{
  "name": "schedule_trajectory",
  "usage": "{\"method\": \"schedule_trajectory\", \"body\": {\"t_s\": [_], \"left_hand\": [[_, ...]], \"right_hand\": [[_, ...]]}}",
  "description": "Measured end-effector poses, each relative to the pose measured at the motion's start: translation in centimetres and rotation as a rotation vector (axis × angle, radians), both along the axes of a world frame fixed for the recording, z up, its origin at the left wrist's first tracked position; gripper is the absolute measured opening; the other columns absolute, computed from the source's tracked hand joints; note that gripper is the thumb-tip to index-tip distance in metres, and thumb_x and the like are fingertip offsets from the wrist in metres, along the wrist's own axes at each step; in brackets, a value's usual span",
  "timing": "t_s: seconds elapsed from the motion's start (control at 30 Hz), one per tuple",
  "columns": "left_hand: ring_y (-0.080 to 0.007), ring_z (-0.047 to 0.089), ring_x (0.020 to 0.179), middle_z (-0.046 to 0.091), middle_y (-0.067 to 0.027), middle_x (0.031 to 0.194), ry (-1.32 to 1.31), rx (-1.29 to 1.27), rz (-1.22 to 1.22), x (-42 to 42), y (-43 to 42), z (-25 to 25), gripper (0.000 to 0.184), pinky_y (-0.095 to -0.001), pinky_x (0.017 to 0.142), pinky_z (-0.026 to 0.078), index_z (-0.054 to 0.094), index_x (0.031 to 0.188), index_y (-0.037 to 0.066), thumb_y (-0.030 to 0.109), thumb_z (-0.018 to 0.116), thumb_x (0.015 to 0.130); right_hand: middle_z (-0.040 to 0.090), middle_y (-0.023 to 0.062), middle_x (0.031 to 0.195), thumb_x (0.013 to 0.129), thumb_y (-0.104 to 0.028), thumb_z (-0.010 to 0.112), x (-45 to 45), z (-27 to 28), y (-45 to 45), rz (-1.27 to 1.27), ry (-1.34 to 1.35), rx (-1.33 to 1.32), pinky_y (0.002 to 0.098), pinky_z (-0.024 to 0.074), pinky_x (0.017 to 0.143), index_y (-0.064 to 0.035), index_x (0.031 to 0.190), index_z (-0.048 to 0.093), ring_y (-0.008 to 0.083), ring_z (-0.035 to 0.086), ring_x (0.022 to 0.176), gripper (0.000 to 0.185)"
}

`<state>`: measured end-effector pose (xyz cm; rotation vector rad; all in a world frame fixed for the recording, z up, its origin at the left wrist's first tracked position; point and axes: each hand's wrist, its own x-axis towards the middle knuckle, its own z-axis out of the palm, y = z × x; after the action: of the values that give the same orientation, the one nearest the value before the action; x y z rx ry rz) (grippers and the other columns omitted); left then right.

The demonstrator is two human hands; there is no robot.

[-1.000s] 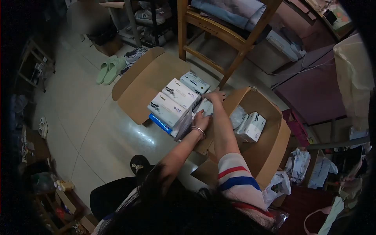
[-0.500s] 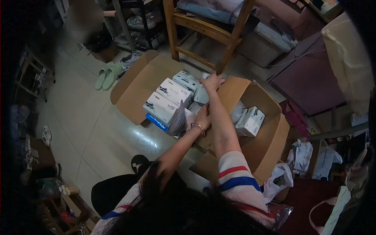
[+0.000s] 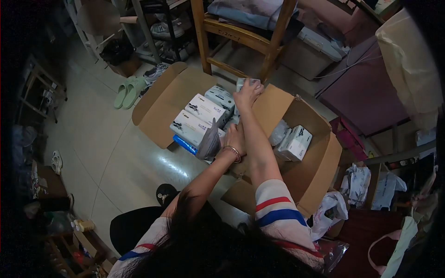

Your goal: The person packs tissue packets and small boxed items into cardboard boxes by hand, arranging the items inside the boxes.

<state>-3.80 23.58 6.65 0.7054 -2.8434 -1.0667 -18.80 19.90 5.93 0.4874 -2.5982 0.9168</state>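
My right hand [image 3: 248, 96] is closed on a small white tissue pack [image 3: 242, 84] at the far edge of the open cardboard box. Nearer to me, my left hand [image 3: 235, 139] reaches down among the packs beside my right forearm; its fingertips are hidden, so its grip does not show. To its left are several white tissue packs [image 3: 204, 109] with dark printing, standing in the box. A blue package [image 3: 185, 144] lies below them. Grey plastic film [image 3: 211, 142] sticks up next to my left wrist.
A second open cardboard box [image 3: 320, 178] on the right holds white packs [image 3: 296, 142] and clear plastic. Beyond the boxes stands a wooden chair [image 3: 238, 31]. Green slippers [image 3: 129, 92] lie on the tiled floor at the left. A white plastic bag [image 3: 330, 211] is at the lower right.
My right hand has lifted the small tissue pack slightly up and away from the others, so more of it shows. My left hand has shifted a little to the left.
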Motion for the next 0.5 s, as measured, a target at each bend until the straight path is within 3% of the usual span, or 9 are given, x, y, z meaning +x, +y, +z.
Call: {"method": "schedule_trajectory", "body": {"t_s": [0.07, 0.2, 0.3, 0.33, 0.43, 0.5], "left_hand": [[-0.042, 0.041, 0.102, 0.037, -0.0248, 0.112, -0.063, 0.182, 0.089, 0.4, 0.0, 1.9, 0.07, -0.0454, 0.086, 0.037, 0.026, 0.124, 0.004, 0.035, 0.061, 0.071], [-0.0406, 0.04, 0.106, 0.038, -0.025, 0.115, -0.021, 0.29, 0.257, -0.6, -0.2, -2.2, 0.066, -0.0445, 0.088, 0.036, 0.03, 0.118, 0.002, 0.036, 0.061, 0.071], [-0.0398, 0.04, 0.109, 0.039, -0.0253, 0.118, -0.1, 0.295, 0.236, -0.6, -0.3, -3.0, 0.066, -0.0434, 0.091, 0.034, 0.03, 0.116, 0.001, 0.037, 0.061, 0.071], [-0.0401, 0.04, 0.11, 0.038, -0.0253, 0.119, -0.13, 0.236, 0.122, -0.5, -0.6, -4.1, 0.065, -0.0429, 0.092, 0.034, 0.03, 0.116, 0.0, 0.037, 0.061, 0.072], [-0.04, 0.04, 0.11, 0.036, -0.0256, 0.122, -0.159, 0.165, -0.025, -0.5, -1.1, -4.7, 0.065, -0.0417, 0.093, 0.033, 0.029, 0.116, -0.001, 0.036, 0.06, 0.073], [-0.0396, 0.04, 0.111, 0.034, -0.0258, 0.124, -0.166, 0.155, -0.058, -0.7, -1.3, -5.2, 0.066, -0.0411, 0.094, 0.033, 0.028, 0.117, -0.001, 0.036, 0.06, 0.073]], "right_hand": [[0.034, 0.0218, 0.117, 0.05, -0.012, 0.069, 0.2, 0.2, -0.1, -0.027, 0.0, 0.039, 0.0476, 0.025, 0.097, -0.0054, 0.102, 0.051, 0.0406, 0.026, 0.112, 0.055], [0.034, 0.022, 0.117, 0.052, -0.011, 0.068, 0.2, -0.1, -0.5, -0.069, 0.116, 0.028, 0.0476, 0.0241, 0.097, -0.005, 0.101, 0.051, 0.0408, 0.027, 0.111, 0.053], [0.034, 0.0215, 0.117, 0.054, -0.011, 0.068, 0.4, -0.6, -0.1, 0.021, 0.207, -0.098, 0.0478, 0.0227, 0.097, -0.0047, 0.101, 0.05, 0.0406, 0.026, 0.111, 0.051], [0.034, 0.0215, 0.117, 0.054, -0.011, 0.068, 0.3, -1.1, 0.2, 0.021, 0.206, -0.091, 0.0478, 0.0227, 0.097, -0.0047, 0.101, 0.05, 0.0406, 0.026, 0.111, 0.051], [0.034, 0.0204, 0.116, 0.054, -0.012, 0.069, 0.1, -1.8, -0.2, -0.044, 0.282, -0.172, 0.0486, 0.0224, 0.096, -0.0047, 0.101, 0.049, 0.04, 0.026, 0.11, 0.052], [0.032, 0.02, 0.119, 0.054, -0.018, 0.072, -0.3, -1.4, -1.3, -0.241, 0.218, -0.415, 0.0513, 0.0222, 0.095, -0.0047, 0.104, 0.048, 0.0405, 0.024, 0.114, 0.057]]}}
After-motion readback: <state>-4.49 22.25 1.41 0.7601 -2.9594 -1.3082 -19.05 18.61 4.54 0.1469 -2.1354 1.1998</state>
